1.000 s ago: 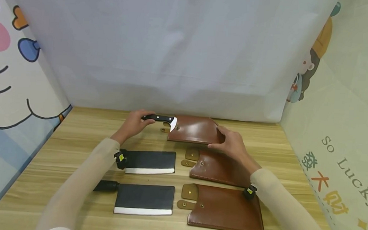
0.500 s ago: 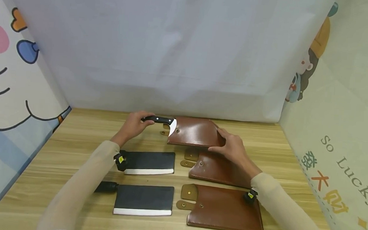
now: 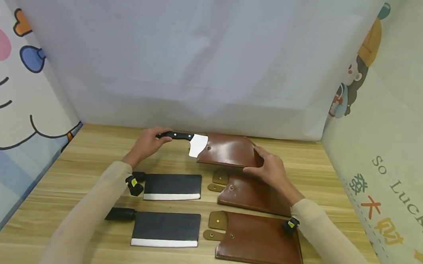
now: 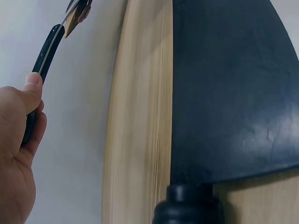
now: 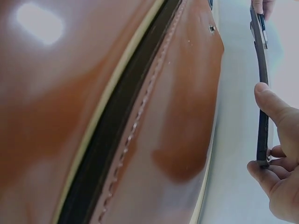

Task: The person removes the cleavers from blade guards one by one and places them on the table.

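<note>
At the back of the table, my left hand [image 3: 148,144] grips the black riveted handle of a cleaver [image 3: 198,145]. Part of its bright blade shows; the rest is hidden inside a brown leather sheath [image 3: 228,149]. My right hand [image 3: 268,167] pinches that sheath by its far right end, thumb on the near face. In the left wrist view the thumb lies along the cleaver handle [image 4: 49,51]. The right wrist view shows the held sheath [image 5: 263,70] edge-on between thumb and fingers.
Two dark-bladed cleavers, one upper [image 3: 172,186] and one lower [image 3: 166,228], lie on the wooden table [image 3: 50,203]. To their right lie two more brown sheaths, one middle [image 3: 255,194] and one near [image 3: 259,240], with snap straps pointing left. A white backdrop [image 3: 200,67] stands behind.
My left hand has moved left with the cleaver, and more of the blade shows outside the sheath. My right hand and the sheath have shifted slightly right.
</note>
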Motion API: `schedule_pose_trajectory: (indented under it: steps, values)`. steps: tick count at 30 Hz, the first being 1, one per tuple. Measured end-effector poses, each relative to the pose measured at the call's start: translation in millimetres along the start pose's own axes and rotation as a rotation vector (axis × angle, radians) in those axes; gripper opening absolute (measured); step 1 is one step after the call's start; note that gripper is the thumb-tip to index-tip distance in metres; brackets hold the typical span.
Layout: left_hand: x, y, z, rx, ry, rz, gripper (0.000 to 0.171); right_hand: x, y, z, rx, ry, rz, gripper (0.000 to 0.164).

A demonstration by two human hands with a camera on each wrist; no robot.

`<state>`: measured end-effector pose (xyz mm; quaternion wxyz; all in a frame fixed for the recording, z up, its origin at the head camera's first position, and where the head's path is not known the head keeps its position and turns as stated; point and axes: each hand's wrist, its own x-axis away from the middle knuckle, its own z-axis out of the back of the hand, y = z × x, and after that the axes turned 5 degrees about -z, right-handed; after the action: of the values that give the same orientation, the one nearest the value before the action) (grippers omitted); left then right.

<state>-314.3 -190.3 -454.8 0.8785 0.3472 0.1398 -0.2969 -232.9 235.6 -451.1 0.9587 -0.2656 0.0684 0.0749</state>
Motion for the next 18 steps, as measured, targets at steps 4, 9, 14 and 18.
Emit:
schedule_pose_trajectory:
  steps: [4,9,14,18]
  values:
    - [3.4,-1.7,5.1,-0.007,0.012,0.000,0.038,1,3,1,-0.008,0.009,0.004,0.091]
    - [10.4,-9.9,8.8,-0.006,0.025,0.006,0.038,2,6,2,-0.015,0.019,0.014,0.091]
    - [16.5,-16.8,14.5,-0.007,0.018,0.041,0.038,1,9,2,-0.006,0.030,0.009,0.090]
    - [17.7,-18.9,19.4,-0.015,0.023,0.038,0.037,0,12,3,-0.011,0.036,-0.005,0.091]
